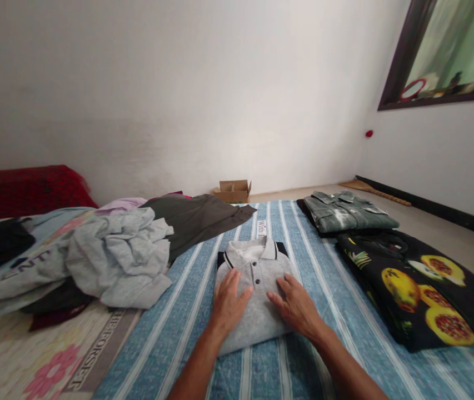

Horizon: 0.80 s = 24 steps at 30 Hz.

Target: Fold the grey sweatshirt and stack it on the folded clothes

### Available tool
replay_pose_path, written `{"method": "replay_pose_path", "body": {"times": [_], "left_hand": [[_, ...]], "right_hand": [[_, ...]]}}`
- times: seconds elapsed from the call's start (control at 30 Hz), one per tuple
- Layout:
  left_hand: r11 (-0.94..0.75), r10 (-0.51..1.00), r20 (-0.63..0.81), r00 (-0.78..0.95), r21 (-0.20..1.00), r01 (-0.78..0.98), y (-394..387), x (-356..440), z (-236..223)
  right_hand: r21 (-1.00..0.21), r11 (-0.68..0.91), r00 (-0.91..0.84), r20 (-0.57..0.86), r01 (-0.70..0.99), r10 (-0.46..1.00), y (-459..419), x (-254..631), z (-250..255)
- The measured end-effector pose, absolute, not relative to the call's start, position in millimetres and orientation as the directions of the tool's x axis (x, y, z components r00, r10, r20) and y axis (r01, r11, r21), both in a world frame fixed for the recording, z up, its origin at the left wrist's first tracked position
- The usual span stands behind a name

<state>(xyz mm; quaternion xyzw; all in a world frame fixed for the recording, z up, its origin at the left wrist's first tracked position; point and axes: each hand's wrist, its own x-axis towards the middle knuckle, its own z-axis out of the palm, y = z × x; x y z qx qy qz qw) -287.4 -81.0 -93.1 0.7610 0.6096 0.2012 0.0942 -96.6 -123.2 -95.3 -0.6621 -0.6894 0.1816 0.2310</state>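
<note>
A grey polo shirt lies folded into a neat rectangle, its striped collar at the far end and two dark buttons on the placket. Flat on its left side rests my left hand, fingers stretched out. My right hand lies on the shirt's right side, its fingers spread apart. Neither hand grips the cloth. Beneath the shirt is a blue and white striped sheet.
Crumpled clothes pile up on the left, with a light grey garment and dark trousers. On the right lie a folded grey-green garment and a black fruit-print garment. A cardboard box stands by the wall.
</note>
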Motion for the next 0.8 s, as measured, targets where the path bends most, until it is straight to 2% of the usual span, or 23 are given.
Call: {"method": "replay_pose_path", "body": {"times": [0.1, 0.17, 0.27, 0.37, 0.47, 0.6, 0.7, 0.8], "left_hand": [[-0.192, 0.957, 0.283, 0.062, 0.459, 0.867, -73.2, -298.7, -88.7], [-0.081, 0.96, 0.273, -0.06, 0.477, 0.875, -68.7, -308.6, -84.7], [0.126, 0.964, 0.136, -0.23, 0.527, 0.841, -63.8, -323.8, -79.9], [0.213, 0.954, 0.024, -0.299, 0.648, 0.731, -60.9, -335.3, -78.9], [0.219, 0.952, -0.034, -0.305, 0.771, 0.598, -59.8, -340.2, -79.8], [0.285, 0.951, -0.216, -0.219, 0.888, 0.362, -58.6, -339.6, -79.8], [0.363, 0.927, -0.342, -0.155, 0.922, 0.136, -55.5, -337.8, -77.1], [0.421, 0.902, -0.417, -0.112, 0.907, 0.019, -51.2, -335.6, -72.1]], "right_hand": [[-0.639, -0.043, 0.107, 0.062, 0.768, 0.992, -119.4, -81.0, -96.0], [-0.682, -0.125, 0.199, 0.032, 0.721, 0.979, -116.4, -70.0, -96.9], [-0.701, -0.208, 0.268, -0.025, 0.682, 0.963, -111.8, -56.4, -98.9], [-0.725, -0.268, 0.301, -0.087, 0.635, 0.95, -107.9, -49.6, -100.4], [-0.765, -0.295, 0.291, -0.146, 0.572, 0.946, -105.2, -49.4, -101.0], [-0.815, -0.337, 0.25, -0.243, 0.472, 0.937, -101.5, -53.6, -100.8], [-0.827, -0.363, 0.24, -0.283, 0.43, 0.929, -97.4, -56.0, -102.1], [-0.829, -0.355, 0.243, -0.271, 0.433, 0.931, -93.0, -56.6, -104.8]]}}
